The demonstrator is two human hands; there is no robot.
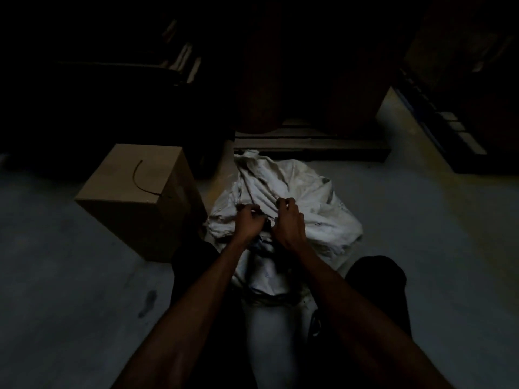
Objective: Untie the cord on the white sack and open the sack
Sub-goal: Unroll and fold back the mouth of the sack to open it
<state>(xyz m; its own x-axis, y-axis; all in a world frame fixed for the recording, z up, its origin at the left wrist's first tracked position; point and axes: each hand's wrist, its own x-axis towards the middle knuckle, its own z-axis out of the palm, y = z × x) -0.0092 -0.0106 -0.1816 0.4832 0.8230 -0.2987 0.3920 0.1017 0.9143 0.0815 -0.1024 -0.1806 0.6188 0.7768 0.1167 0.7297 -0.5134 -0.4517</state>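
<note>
A crumpled white sack lies on the grey floor between my knees, its gathered neck pointing away from me. My left hand and my right hand sit close together on the sack's bunched cloth, fingers curled and pinching. A short dark piece of the cord shows between the two hands. The light is dim, so the knot itself is hidden and I cannot tell which hand has the cord and which has only cloth.
A brown cardboard box with a dark cord on its top stands just left of the sack. A low wooden pallet with dark drums lies behind it. Dark shelving lines the right side. Bare grey floor spreads to both sides.
</note>
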